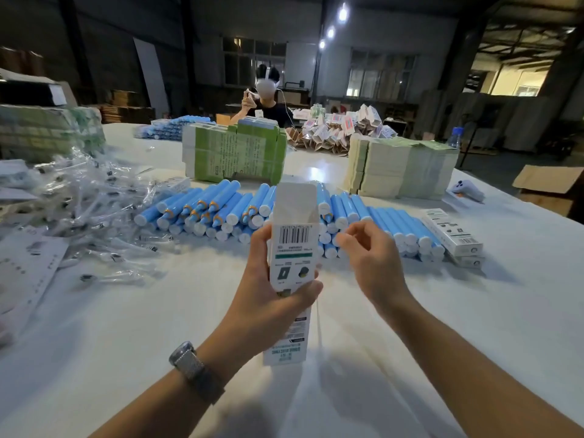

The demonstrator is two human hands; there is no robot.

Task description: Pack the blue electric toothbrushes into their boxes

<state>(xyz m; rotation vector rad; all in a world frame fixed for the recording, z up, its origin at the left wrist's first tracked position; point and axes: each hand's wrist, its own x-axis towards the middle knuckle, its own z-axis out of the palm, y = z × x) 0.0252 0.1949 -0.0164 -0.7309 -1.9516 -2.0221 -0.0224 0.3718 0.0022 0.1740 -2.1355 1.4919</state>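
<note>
Head view: a wide white bench (pixel 474 311) fills the foreground of a dim warehouse hall. Across its far side stand a block of green flat-packed cartons (pixel 240 156) and, to the right, a pale stack of folded cartons (pixel 401 167). On the left lies a heap of clear-wrapped brush heads (pixel 94 210), with printed leaflets (pixel 28 270) at its near edge. In the middle, a long pile of blue electric toothbrushes (pixel 205 213) runs left to right, partly behind the hands. Two closed white boxes (pixel 452 230) lie at the pile's right end.

The left hand (pixel 271 298) grips an upright white box (pixel 292 248) around its middle, barcode panel toward the camera, top flap raised and open. It is held above the bench, just in front of the toothbrush pile. The right hand (pixel 369 257) hovers just beside the box, fingers loosely curled, holding nothing. A metal watch (pixel 189 363) sits on the left wrist.
</note>
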